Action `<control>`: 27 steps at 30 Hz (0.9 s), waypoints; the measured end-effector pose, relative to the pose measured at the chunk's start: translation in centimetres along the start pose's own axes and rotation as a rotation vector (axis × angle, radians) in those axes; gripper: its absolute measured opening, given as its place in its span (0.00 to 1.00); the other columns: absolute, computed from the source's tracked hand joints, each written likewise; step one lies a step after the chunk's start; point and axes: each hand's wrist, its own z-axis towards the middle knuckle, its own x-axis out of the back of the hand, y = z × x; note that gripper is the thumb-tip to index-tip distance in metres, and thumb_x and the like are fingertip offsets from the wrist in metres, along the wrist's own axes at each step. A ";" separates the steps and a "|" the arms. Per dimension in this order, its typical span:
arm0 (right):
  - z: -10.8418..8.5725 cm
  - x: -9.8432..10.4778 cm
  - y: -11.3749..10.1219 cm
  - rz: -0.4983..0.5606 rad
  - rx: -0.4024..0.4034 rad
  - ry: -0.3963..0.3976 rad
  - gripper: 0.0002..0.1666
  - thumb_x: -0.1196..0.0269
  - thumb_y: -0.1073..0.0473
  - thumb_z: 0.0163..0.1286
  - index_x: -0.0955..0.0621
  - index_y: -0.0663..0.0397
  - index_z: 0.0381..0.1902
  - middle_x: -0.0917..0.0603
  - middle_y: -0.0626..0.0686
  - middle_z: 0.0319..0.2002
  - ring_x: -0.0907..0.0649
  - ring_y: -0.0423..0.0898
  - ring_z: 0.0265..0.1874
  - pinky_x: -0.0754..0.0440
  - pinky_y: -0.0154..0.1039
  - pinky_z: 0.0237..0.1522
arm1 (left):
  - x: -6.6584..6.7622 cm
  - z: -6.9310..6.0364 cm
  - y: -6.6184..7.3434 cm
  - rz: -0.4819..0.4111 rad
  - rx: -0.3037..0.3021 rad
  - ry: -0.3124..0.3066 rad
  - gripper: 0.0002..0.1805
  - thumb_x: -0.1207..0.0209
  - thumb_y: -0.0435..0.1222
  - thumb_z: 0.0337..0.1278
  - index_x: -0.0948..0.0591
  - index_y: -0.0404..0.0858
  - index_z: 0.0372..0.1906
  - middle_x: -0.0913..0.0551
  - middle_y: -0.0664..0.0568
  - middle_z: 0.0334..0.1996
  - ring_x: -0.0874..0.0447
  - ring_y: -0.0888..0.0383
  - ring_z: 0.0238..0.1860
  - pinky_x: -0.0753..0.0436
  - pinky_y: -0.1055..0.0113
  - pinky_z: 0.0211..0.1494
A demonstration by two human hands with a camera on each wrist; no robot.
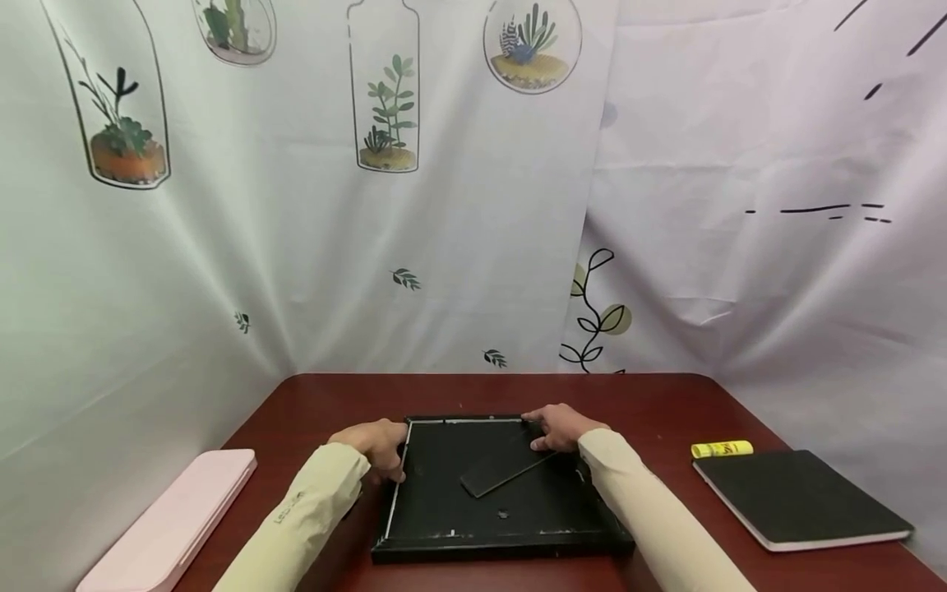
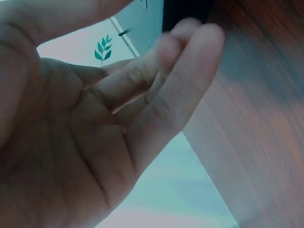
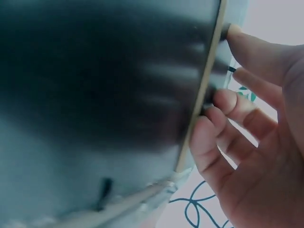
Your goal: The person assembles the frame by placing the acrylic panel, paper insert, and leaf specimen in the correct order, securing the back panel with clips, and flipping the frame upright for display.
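A black picture frame lies back side up on the table, a flat support leg slanting across its backing board. At its left edge is my left hand, fingertips against the border; in the left wrist view, its fingers are gently bent, beside a dark strip of the frame. My right hand reaches over the upper right part, its fingers spread on the board near the leg's upper end. Up close, the right fingertips touch along a pale board edge.
On the reddish-brown table, a pink case lies at the left. A black notebook with a yellow glue stick beside its far edge lies at the right. A printed white curtain hangs behind and around the table.
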 end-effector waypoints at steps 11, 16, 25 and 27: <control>-0.1 0.2 0.1 -0.121 0.038 -0.065 0.34 0.36 0.55 0.72 0.30 0.52 0.73 0.24 0.65 0.65 0.25 0.61 0.67 0.25 0.55 0.65 | 0.2 1.6 0.1 0.110 -0.044 0.074 0.32 0.21 0.34 0.40 0.23 0.35 0.53 0.18 0.41 0.49 0.19 0.48 0.48 0.20 0.54 0.47; -0.3 0.0 -0.5 -0.198 0.069 -0.043 0.29 0.39 0.56 0.74 0.27 0.54 0.71 0.20 0.60 0.49 0.20 0.53 0.46 0.23 0.50 0.51 | 0.6 3.1 0.5 0.142 -0.094 0.102 0.50 0.19 0.37 0.37 0.31 0.31 0.69 0.34 0.33 0.69 0.39 0.35 0.71 0.28 0.41 0.65; -0.6 -0.5 -1.1 -0.291 0.052 -0.037 0.24 0.42 0.55 0.76 0.23 0.50 0.68 0.21 0.56 0.41 0.25 0.47 0.34 0.24 0.46 0.44 | -1.3 5.6 0.7 0.113 -0.290 0.203 0.26 0.33 0.31 0.59 0.23 0.27 0.61 0.23 0.35 0.59 0.23 0.40 0.61 0.23 0.46 0.63; -0.6 -0.5 -1.0 -0.295 0.056 -0.039 0.26 0.42 0.55 0.77 0.25 0.50 0.70 0.21 0.57 0.43 0.25 0.48 0.35 0.24 0.47 0.45 | -1.3 5.7 0.7 0.108 -0.299 0.205 0.26 0.33 0.31 0.59 0.23 0.27 0.62 0.23 0.35 0.59 0.23 0.40 0.62 0.23 0.45 0.64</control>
